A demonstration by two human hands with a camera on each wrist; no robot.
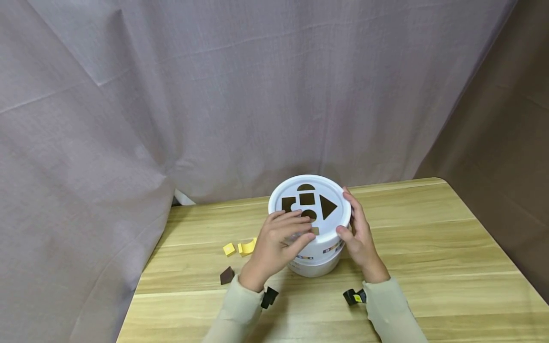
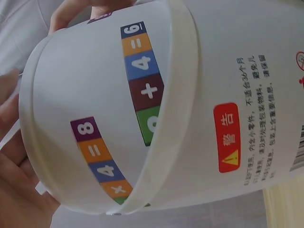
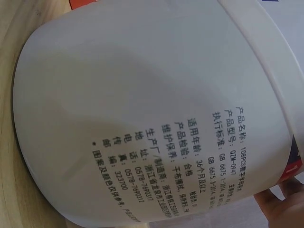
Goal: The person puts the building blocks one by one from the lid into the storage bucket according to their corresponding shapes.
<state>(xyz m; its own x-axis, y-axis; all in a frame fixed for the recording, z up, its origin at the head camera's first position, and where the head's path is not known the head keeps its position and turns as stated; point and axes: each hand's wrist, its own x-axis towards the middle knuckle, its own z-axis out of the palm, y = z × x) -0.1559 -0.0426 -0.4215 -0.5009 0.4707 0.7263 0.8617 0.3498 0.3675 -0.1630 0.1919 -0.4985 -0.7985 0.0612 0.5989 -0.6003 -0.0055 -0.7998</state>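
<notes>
A white plastic bucket (image 1: 315, 270) stands on the table, its white lid (image 1: 285, 188) on top with cut-out shapes: a triangle, a square, a half circle and others. My right hand (image 1: 359, 238) grips the lid's right side, thumb at the front rim and fingers farther back. My left hand (image 1: 279, 243) is over the lid's front left, fingers loosely bent, thumb apart, covering some cut-outs. In the left wrist view, its fingers (image 2: 16, 166) lie beside the lid's rim, and coloured number strips (image 2: 97, 156) show on the side wall. Printed text (image 3: 190, 161) fills the right wrist view.
To the left of the bucket lie a small yellow block (image 1: 229, 249), a yellow arch block (image 1: 247, 247) partly behind the left hand, and a dark brown block (image 1: 227, 275). A grey curtain (image 1: 257, 95) hangs behind the wooden table (image 1: 446, 247).
</notes>
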